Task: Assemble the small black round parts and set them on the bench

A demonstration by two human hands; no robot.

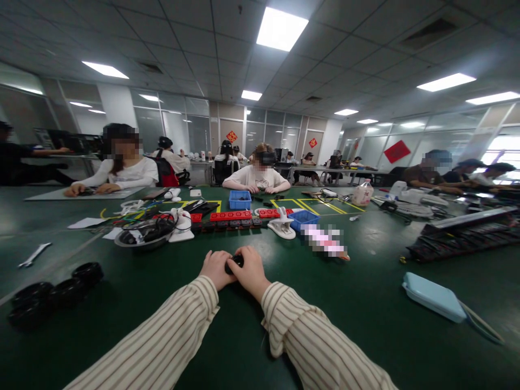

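Head view: left hand [216, 269] and right hand [252, 273] met at frame centre on the green worktop [365, 303]. The fingers of both were curled shut around one small black part [235, 262]. Black round pieces [52, 292] sat lower left, apart from the hands; finished or waiting, unclear. Work looked mid-step, the part not yet set down.

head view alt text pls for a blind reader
Left hand and right hand, in striped sleeves, grip a small black round part at a dark green table. Black round pieces lie left, a light blue case right.
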